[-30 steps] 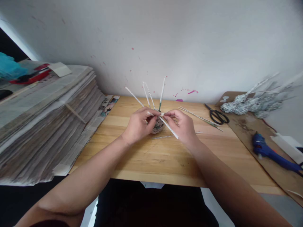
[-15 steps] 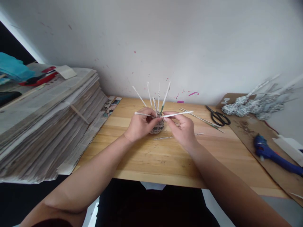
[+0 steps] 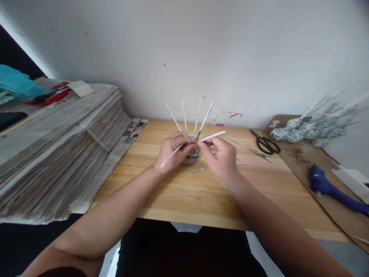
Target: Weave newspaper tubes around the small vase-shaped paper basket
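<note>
A small round woven basket of rolled-paper tubes (image 3: 191,156) sits on the wooden table, with several white paper tubes (image 3: 202,122) rising from its top like spokes. My left hand (image 3: 173,151) is closed at the basket's left rim, thumb and fingers pinching it; one paper tube (image 3: 171,156) slants down across the back of that hand. On the right side my right hand (image 3: 220,154) pinches a white paper tube (image 3: 212,136) near the rim, its free end pointing up and right. The fingertips of both hands almost meet and hide part of the rim.
Loose paper tubes (image 3: 245,146) and black scissors (image 3: 265,143) lie right of the hands. A blue glue gun (image 3: 331,189) rests on cardboard (image 3: 300,165) near woven paper pieces (image 3: 308,130). A tall newspaper stack (image 3: 72,150) stands at left, with red-handled pliers (image 3: 52,94) on top.
The tube by my left hand has swung down over it. The tube in my right hand tilts up more steeply, and the upright spokes have turned slightly to the right.
</note>
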The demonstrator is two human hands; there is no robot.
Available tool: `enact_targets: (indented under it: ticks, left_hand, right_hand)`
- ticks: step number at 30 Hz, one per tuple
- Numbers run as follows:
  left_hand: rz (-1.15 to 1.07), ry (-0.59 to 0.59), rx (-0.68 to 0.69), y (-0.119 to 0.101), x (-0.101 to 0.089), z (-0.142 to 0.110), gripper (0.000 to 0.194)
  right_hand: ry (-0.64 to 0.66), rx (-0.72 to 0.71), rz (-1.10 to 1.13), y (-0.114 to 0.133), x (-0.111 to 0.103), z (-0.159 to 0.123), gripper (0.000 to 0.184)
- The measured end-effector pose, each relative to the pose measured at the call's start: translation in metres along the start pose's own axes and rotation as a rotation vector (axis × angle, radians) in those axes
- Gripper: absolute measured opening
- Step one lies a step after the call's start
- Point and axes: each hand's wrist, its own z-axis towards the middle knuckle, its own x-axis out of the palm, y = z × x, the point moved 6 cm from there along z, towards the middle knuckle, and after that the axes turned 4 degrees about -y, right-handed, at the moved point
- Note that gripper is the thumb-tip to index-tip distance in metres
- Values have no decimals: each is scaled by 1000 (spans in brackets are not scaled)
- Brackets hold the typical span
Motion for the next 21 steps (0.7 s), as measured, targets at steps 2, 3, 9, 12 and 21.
enact_targets:
  ticks: [2, 3, 9, 12, 21]
  left_hand:
    - [0, -14, -21, 2, 0, 0, 3]
    - [-1, -13, -34, 3, 0, 0, 3]
    - [-46, -18, -184, 14, -3, 0, 6]
    - [-41, -57, -244, 20, -5, 0, 4]
    - [-141, 30, -253, 19, 2, 0, 7]
  right_hand:
    - [-29, -105, -58, 7, -6, 0, 8]
    - [-42, -179, -86, 13, -9, 0, 6]
    - [94, -428, -159, 30, -13, -11, 9]
    - [154, -327, -247, 18, -6, -14, 13]
    - [81, 303, 237, -40, 5, -5, 26]
